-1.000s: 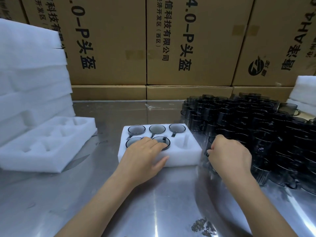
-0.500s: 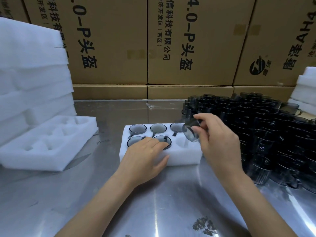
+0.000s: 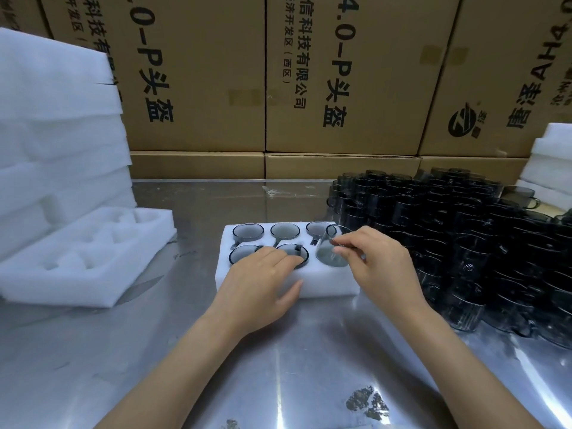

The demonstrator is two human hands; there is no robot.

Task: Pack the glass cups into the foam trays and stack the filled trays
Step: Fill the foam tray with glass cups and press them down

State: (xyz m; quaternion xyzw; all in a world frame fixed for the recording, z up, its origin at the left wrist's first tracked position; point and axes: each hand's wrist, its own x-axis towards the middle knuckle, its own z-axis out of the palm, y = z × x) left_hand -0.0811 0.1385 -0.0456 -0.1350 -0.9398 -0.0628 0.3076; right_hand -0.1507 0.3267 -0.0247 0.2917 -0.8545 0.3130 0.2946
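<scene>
A white foam tray [image 3: 325, 281] lies at the table's centre with several smoky glass cups seated in its pockets. My left hand [image 3: 263, 283] rests flat on the tray's front, fingers over the near-row cups. My right hand [image 3: 380, 267] pinches one glass cup [image 3: 329, 249] by its rim and handle side; the cup is tilted, its base entering the tray's front right pocket. A dense cluster of dark glass cups [image 3: 464, 236] fills the table to the right.
An empty foam tray [image 3: 83, 261] sits at left in front of a tall stack of foam trays [image 3: 52, 134]. More foam [image 3: 551, 162] stands at far right. Cardboard boxes [image 3: 201, 72] wall the back. The steel table [image 3: 278, 366] is reflective.
My right hand took a cup from the cluster, carried it left over the tray and lowered it into the front right pocket. My left hand stayed on the tray.
</scene>
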